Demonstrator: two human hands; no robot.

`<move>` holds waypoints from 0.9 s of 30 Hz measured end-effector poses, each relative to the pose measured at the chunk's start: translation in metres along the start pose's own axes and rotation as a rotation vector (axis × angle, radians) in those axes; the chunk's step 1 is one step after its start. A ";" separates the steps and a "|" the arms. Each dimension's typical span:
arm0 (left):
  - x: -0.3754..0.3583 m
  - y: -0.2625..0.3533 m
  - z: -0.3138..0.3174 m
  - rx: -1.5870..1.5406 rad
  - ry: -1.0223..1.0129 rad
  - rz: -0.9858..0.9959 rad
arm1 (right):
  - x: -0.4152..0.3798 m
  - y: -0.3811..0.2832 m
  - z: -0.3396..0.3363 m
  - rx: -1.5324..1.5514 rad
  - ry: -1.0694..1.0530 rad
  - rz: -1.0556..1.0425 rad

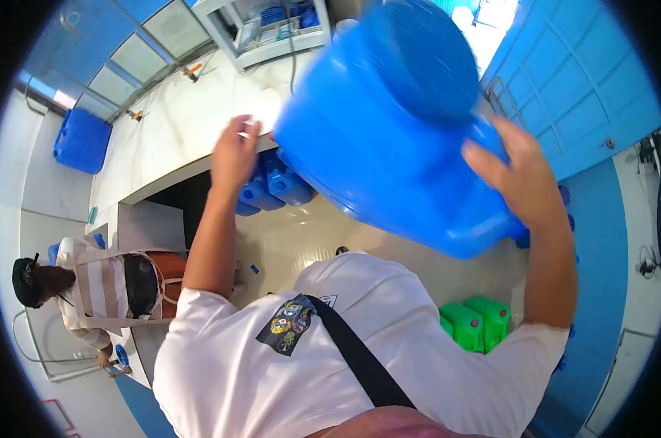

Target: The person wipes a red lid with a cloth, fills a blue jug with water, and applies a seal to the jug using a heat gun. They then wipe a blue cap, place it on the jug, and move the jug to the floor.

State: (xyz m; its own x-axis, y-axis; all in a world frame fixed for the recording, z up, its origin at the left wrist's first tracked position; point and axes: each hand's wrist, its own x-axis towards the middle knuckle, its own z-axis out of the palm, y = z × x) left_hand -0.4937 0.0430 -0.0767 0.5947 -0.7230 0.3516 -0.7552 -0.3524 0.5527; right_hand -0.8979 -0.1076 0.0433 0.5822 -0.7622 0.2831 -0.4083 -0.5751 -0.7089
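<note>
A large blue plastic jug [389, 139] with a wide round lid is held up high, tilted, in front of me, slightly blurred. My right hand [516, 171] grips it at its right side, by the handle, with the fingertips partly hidden behind it. On the other side, my left hand [235, 152] is raised over the counter edge, apart from the jug. Its fingers are bent but apart, with nothing held between them.
A white counter [177, 120] runs along the left, with a white rack [272, 51] at its far end. Blue jugs [275, 188] stand beneath. Green jugs [469, 325] sit on the floor at right. Another person [111, 281] works at far left. A blue door [571, 80] is at right.
</note>
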 end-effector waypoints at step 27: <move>0.181 -0.097 -0.144 0.169 0.602 0.374 | 0.499 0.037 0.251 -0.198 -0.365 -0.495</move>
State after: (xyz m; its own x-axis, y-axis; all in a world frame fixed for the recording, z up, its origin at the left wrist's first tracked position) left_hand -0.2737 0.0316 0.0421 0.3000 -0.3783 0.8757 -0.9411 -0.2677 0.2067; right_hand -0.4457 -0.4347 -0.0040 0.9224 -0.2626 0.2834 -0.1318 -0.9034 -0.4080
